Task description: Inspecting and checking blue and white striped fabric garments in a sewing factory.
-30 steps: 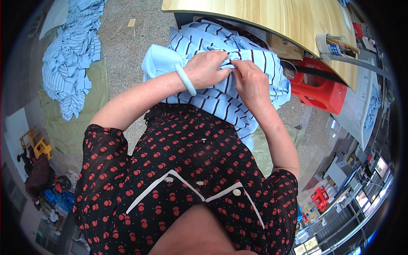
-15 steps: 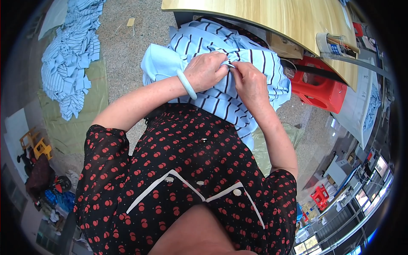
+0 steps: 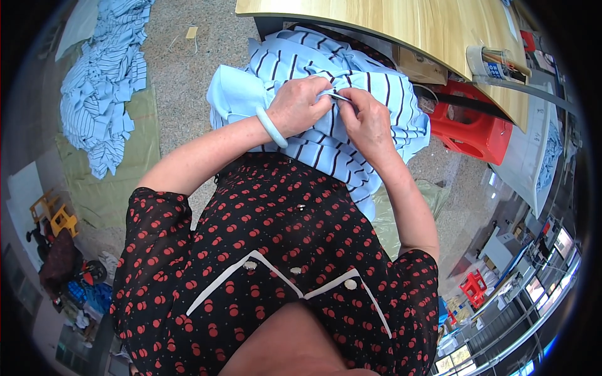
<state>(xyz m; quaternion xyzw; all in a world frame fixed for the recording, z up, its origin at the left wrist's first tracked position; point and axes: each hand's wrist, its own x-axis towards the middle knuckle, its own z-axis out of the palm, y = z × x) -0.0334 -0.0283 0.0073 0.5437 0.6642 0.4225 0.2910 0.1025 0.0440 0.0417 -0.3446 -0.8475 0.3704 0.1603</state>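
Observation:
Across my lap lies a bunched light-blue garment with dark stripes (image 3: 342,160), its plain blue part (image 3: 235,91) spread at the left. My left hand (image 3: 300,106), with a pale bangle (image 3: 271,127) at its wrist, pinches a narrow fold of the striped cloth. Close beside it, my right hand (image 3: 365,120) pinches the same fold between thumb and forefinger. A thin dark strip shows between the two sets of fingertips; whether it is a stripe or a small tool, I cannot make out.
A wooden table (image 3: 376,22) stands ahead, with a container of pens and tools (image 3: 492,64) on its right end. Below it is a red plastic stool (image 3: 470,131). At the left, a heap of striped blue cloth (image 3: 100,94) lies partly on a green sheet (image 3: 119,194).
My hands have drawn slightly apart at the fold, the left shifting a little left. More of the dark strip shows between the fingertips.

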